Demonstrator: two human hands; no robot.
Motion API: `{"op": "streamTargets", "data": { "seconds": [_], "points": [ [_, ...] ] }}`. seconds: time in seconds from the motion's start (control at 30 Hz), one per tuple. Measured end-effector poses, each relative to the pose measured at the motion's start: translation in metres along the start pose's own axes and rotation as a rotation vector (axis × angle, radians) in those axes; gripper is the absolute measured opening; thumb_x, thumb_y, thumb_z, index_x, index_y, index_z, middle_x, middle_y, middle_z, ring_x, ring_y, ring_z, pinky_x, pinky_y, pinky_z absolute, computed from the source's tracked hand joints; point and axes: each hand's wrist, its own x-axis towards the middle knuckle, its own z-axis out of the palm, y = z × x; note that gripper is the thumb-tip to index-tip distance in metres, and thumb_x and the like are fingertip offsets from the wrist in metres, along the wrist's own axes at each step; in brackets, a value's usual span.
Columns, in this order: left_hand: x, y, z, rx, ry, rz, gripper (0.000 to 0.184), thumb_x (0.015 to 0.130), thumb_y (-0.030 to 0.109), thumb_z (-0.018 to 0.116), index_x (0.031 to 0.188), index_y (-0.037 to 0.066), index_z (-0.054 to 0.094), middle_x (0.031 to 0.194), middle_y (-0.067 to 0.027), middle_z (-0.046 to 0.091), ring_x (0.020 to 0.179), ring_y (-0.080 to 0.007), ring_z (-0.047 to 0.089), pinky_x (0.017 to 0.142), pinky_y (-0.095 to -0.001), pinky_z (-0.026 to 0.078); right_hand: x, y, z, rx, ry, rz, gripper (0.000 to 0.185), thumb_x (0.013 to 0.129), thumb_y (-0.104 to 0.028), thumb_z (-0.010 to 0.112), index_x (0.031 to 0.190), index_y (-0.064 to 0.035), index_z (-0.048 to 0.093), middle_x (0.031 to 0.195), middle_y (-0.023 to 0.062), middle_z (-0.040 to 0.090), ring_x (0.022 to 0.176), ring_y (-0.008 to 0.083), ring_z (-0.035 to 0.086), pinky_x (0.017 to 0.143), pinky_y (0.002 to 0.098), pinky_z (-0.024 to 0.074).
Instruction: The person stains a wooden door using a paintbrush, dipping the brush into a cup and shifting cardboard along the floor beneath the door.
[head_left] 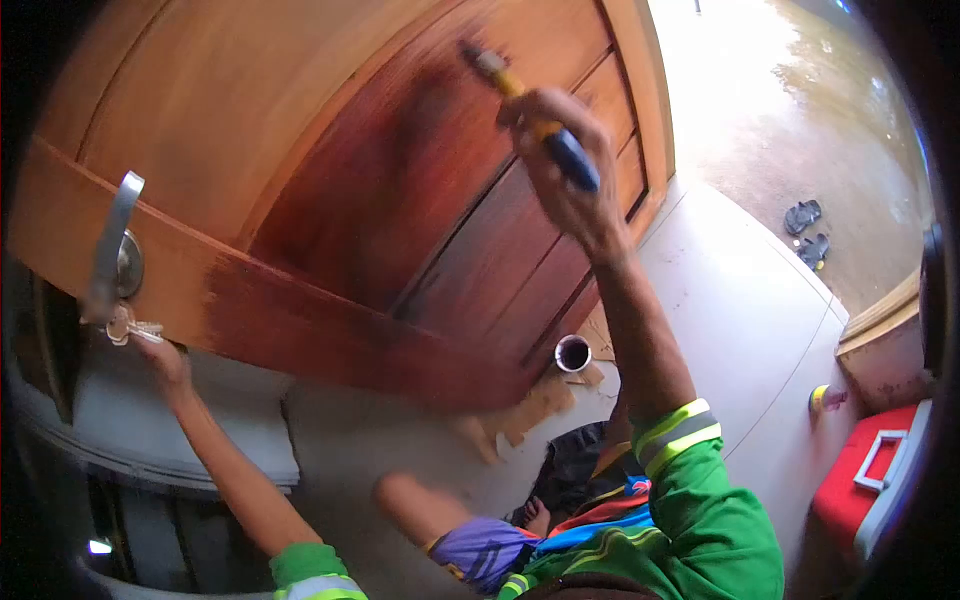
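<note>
My right hand (565,160) is closed around a paintbrush (572,158) with a blue and yellow handle. Its bristle end points up and left at the wooden door (180,130), blurred by motion; whether it touches the wood I cannot tell. Dark reddish stain covers the middle and lower part of the door, while the upper left and far right are lighter. At the door's edge, my left hand (165,358) grips below the metal lever handle (112,235), its fingers partly hidden. A bunch of keys (130,326) hangs right at those fingers.
A cup of dark liquid (573,353) stands on the floor beside pieces of cardboard (540,408), near my legs. At the right are a red cooler box (865,475) and a small yellow-topped container (825,399). Dark sandals (803,217) lie outside the doorway.
</note>
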Motion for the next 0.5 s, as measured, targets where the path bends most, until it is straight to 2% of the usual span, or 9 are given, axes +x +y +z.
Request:
{"op": "streamTargets", "data": {
  "seconds": [0.03,0.07,0.1,0.17,0.23,0.3,0.33,0.4,0.5],
  "points": [
    [-0.001,0.004,0.002,-0.018,0.006,-0.017,0.066,0.107,0.053,0.029,0.159,0.012,0.022,0.158,-0.0118,0.030,0.144,-0.0275,0.032,0.120,-0.0446,0.024,0.006,0.008,0.004,-0.114,0.085,0.069,0.008,0.089,-0.009,0.061,0.092,-0.0036,0.066,0.087,0.0118,0.067,0.081,0.0269,0.066,0.074,0.0367,0.0512],
    [-0.001,0.007,0.006,-0.038,0.015,-0.033,0.067,0.107,0.054,0.028,0.159,0.011,0.022,0.158,-0.0117,0.030,0.144,-0.0276,0.033,0.120,-0.0447,0.024,0.005,0.016,0.011,-0.205,0.073,-0.040,0.007,0.086,-0.006,0.060,0.090,-0.0031,0.065,0.087,0.0136,0.067,0.082,0.0298,0.067,0.073,0.0379,0.0510],
    [-0.003,0.010,0.009,-0.058,0.024,-0.048,0.068,0.107,0.055,0.027,0.159,0.010,0.021,0.158,-0.0116,0.030,0.144,-0.0278,0.033,0.120,-0.0449,0.024,-0.008,0.024,0.024,-0.107,-0.027,-0.105,0.006,0.082,-0.005,0.063,0.088,-0.0040,0.064,0.086,0.0149,0.063,0.082,0.0322,0.064,0.072,0.0403,0.0499],
    [-0.010,0.029,0.026,0.007,0.046,-0.023,0.071,0.107,0.056,0.026,0.158,0.009,0.022,0.158,-0.0118,0.031,0.144,-0.0277,0.033,0.120,-0.0452,0.025,-0.062,0.020,0.064,-0.084,-0.112,-0.232,0.017,0.080,-0.003,0.062,0.096,-0.0082,0.067,0.092,0.0162,0.062,0.087,0.0355,0.064,0.072,0.0437,0.0511],
    [-0.013,0.067,0.055,-0.032,0.072,-0.109,0.071,0.106,0.057,0.027,0.158,0.008,0.023,0.158,-0.0118,0.031,0.144,-0.0281,0.033,0.120,-0.0454,0.025,-0.086,-0.037,0.052,0.028,-0.494,-0.051,0.019,0.080,-0.003,0.062,0.097,-0.0089,0.068,0.093,0.0132,0.060,0.090,0.0318,0.063,0.075,0.0403,0.0523],
    [-0.002,0.023,0.016,-0.097,0.037,0.006,0.067,0.107,0.054,0.029,0.155,0.008,0.027,0.156,-0.0123,0.033,0.142,-0.0285,0.035,0.118,-0.0456,0.027,-0.101,-0.015,0.042,0.062,-0.187,-0.086,0.015,0.080,-0.008,0.066,0.095,-0.0073,0.068,0.089,0.0122,0.060,0.086,0.0286,0.064,0.071,0.0384,0.0518],
    [-0.002,0.007,-0.001,-0.127,0.015,0.056,0.065,0.107,0.053,0.030,0.154,0.007,0.029,0.154,-0.0125,0.035,0.141,-0.0287,0.036,0.118,-0.0456,0.029,-0.085,-0.020,0.022,-0.091,-0.149,-0.004,0.015,0.079,-0.006,0.066,0.094,-0.0068,0.069,0.083,0.0115,0.060,0.079,0.0290,0.064,0.067,0.0384,0.0514],
    [-0.008,0.031,0.024,-0.089,0.043,-0.021,0.062,0.107,0.051,0.031,0.151,0.007,0.032,0.152,-0.0129,0.037,0.139,-0.0291,0.039,0.116,-0.0460,0.030,-0.086,-0.002,0.019,-0.152,0.101,0.246,0.018,0.079,-0.002,0.063,0.096,-0.0064,0.069,0.077,0.0104,0.059,0.071,0.0303,0.063,0.064,0.0371,0.0507],
    [-0.018,0.054,0.049,-0.055,0.059,-0.010,0.057,0.107,0.048,0.031,0.147,0.008,0.036,0.148,-0.0129,0.042,0.135,-0.0295,0.043,0.115,-0.0460,0.032,-0.122,-0.009,0.039,-0.102,-0.191,0.219,0.019,0.080,-0.005,0.064,0.098,-0.0055,0.068,0.085,0.0125,0.059,0.078,0.0305,0.062,0.067,0.0385,0.0501]
  ]
}}
